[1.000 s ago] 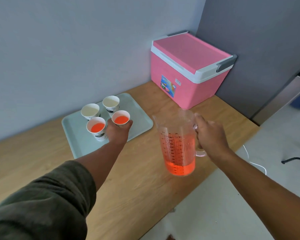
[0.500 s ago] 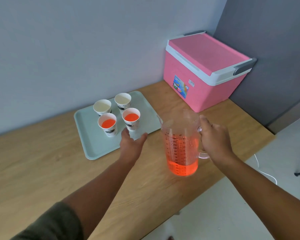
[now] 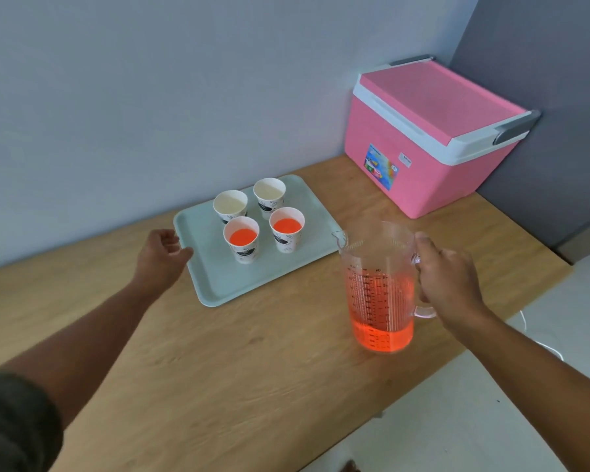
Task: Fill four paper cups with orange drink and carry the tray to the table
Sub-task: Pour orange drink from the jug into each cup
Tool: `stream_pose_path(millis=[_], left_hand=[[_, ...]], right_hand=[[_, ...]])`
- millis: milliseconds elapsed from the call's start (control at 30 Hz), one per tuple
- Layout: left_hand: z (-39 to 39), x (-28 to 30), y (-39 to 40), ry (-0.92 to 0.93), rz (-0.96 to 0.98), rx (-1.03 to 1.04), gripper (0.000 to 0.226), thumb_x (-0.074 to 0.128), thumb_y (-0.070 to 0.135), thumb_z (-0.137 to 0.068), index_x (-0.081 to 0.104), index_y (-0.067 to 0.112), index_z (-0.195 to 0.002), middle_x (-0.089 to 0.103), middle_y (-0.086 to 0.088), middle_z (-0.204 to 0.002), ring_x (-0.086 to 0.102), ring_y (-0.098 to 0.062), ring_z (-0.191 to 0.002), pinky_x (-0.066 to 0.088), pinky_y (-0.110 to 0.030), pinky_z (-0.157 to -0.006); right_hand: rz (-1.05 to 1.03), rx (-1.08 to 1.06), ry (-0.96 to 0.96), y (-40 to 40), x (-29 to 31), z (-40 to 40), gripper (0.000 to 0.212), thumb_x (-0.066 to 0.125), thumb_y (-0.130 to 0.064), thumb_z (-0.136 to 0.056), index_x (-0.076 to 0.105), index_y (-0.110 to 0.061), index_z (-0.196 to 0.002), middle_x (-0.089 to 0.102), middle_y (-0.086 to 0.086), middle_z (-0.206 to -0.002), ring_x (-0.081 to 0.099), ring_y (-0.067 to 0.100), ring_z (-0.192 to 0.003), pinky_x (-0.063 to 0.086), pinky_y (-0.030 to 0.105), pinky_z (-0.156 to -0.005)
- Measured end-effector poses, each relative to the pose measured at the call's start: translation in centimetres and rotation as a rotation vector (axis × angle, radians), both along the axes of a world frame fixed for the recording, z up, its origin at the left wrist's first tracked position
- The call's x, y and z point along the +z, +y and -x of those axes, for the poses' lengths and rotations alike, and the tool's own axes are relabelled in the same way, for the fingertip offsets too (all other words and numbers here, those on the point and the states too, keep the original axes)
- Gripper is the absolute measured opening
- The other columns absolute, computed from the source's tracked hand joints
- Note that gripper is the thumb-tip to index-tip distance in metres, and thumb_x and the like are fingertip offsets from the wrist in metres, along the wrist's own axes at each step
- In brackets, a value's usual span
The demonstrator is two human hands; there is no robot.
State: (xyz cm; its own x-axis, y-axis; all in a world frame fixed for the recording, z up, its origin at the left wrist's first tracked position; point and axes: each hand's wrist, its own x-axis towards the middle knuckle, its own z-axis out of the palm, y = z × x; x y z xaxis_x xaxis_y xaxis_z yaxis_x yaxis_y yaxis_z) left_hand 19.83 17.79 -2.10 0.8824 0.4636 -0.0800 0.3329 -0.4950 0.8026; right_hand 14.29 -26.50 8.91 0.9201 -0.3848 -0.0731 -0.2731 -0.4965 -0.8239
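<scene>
A pale green tray (image 3: 225, 284) lies on the wooden counter and carries paper cups in a square. The two near cups hold orange drink: one on the left (image 3: 242, 238) and one on the right (image 3: 286, 228). The two far cups, left (image 3: 230, 205) and right (image 3: 269, 193), show white insides with no orange. My left hand (image 3: 160, 255) is open, its fingers at the tray's left rim. My right hand (image 3: 447, 281) grips the handle of a clear jug (image 3: 377, 287), which holds orange drink in its lower part and stands upright right of the tray.
A pink cooler box (image 3: 433, 137) with a white-edged lid stands in the back right corner against the grey wall. The wooden counter (image 3: 239, 362) ends in a front edge at the lower right, with pale floor and a white cable (image 3: 528, 332) beyond.
My left hand let go of the near cups and moved left to the tray's left rim. The jug stayed upright in my right hand. The camera view shifted.
</scene>
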Motion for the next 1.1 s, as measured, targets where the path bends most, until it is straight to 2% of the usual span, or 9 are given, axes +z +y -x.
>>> stream_pose_path(millis=[133,300,433,567,733,833,967,1033,1100], left_hand=[[-5.4,-0.3,1.1,0.11,-0.018,-0.22,0.088,0.09,0.02,-0.076,0.04,0.008,-0.147,0.052,-0.01,-0.144,0.054,-0.027,-0.13,0.047,-0.043,-0.106],[-10.0,-0.9,-0.7,0.088,0.03,-0.416,0.108,0.097,0.017,-0.065,0.034,0.011,-0.152,0.048,-0.008,-0.151,0.049,-0.026,-0.137,0.042,-0.043,-0.113],[-11.8,-1.3,-1.9,0.014,0.045,-0.461,0.088,0.096,0.011,-0.066,0.045,0.026,-0.136,0.059,-0.001,-0.135,0.056,-0.021,-0.131,0.045,-0.036,-0.108],[-11.6,-0.8,-2.6,-0.028,0.062,-0.379,0.068,0.094,0.027,-0.07,0.052,0.026,-0.124,0.065,0.004,-0.123,0.064,-0.016,-0.11,0.048,-0.03,-0.091],[-6.4,1.6,-2.6,-0.233,0.139,-0.046,0.069,0.089,0.029,-0.074,0.053,0.012,-0.13,0.064,0.002,-0.114,0.063,-0.016,-0.099,0.049,-0.029,-0.085],[-0.8,2.1,-1.3,-0.319,0.199,0.052,0.063,0.087,0.026,-0.076,0.053,0.015,-0.127,0.066,-0.004,-0.12,0.067,-0.014,-0.1,0.054,-0.026,-0.085],[7.4,1.5,-0.5,-0.232,0.172,0.135,0.072,0.088,0.032,-0.075,0.048,0.018,-0.133,0.063,-0.002,-0.129,0.068,-0.018,-0.109,0.055,-0.038,-0.093],[11.3,1.2,-2.3,-0.175,0.149,0.127,0.075,0.09,0.028,-0.075,0.047,0.016,-0.136,0.062,-0.001,-0.13,0.066,-0.018,-0.107,0.052,-0.036,-0.089],[14.3,0.5,-5.0,-0.148,0.184,0.06,0.074,0.09,0.021,-0.076,0.046,0.017,-0.135,0.061,0.0,-0.127,0.066,-0.019,-0.105,0.052,-0.034,-0.087]], right_hand=[[0.003,-0.043,0.01,0.7,0.1,0.7,0.066,0.046,-0.05,-0.103,0.054,-0.012,-0.05,0.051,0.004,-0.053,0.053,0.027,-0.059,0.054,0.05,-0.068],[0.02,-0.086,0.035,1.0,0.0,1.3,0.07,0.045,-0.056,-0.1,0.061,0.004,-0.066,0.053,0.004,-0.055,0.054,0.022,-0.058,0.053,0.045,-0.064],[0.004,-0.131,0.008,1.0,0.0,2.2,0.065,0.049,-0.052,-0.102,0.055,-0.01,-0.053,0.048,-0.003,-0.048,0.05,0.021,-0.054,0.047,0.04,-0.062],[-0.002,-0.141,0.003,1.0,-0.1,2.7,0.069,0.05,-0.052,-0.102,0.053,-0.02,-0.041,0.046,-0.005,-0.047,0.048,0.02,-0.053,0.048,0.041,-0.062],[0.004,-0.121,-0.002,0.7,0.2,2.4,0.069,0.05,-0.051,-0.101,0.054,-0.02,-0.04,0.047,-0.004,-0.048,0.049,0.022,-0.054,0.047,0.042,-0.061],[0.008,-0.066,0.002,0.9,0.7,1.9,0.064,0.05,-0.049,-0.101,0.06,-0.022,-0.044,0.049,-0.004,-0.05,0.05,0.022,-0.054,0.044,0.039,-0.06],[0.048,0.026,0.01,1.4,1.2,1.4,0.061,0.05,-0.044,-0.102,0.063,-0.019,-0.048,0.058,0.002,-0.059,0.056,0.025,-0.061,0.041,0.034,-0.063],[0.059,0.073,0.01,1.8,1.3,1.1,0.061,0.051,-0.044,-0.102,0.067,-0.029,-0.045,0.06,-0.001,-0.058,0.058,0.022,-0.064,0.039,0.033,-0.06],[0.053,0.113,0.015,2.1,1.6,1.0,0.058,0.052,-0.042,-0.101,0.069,-0.025,-0.049,0.061,-0.004,-0.055,0.059,0.022,-0.064,0.041,0.032,-0.058]])
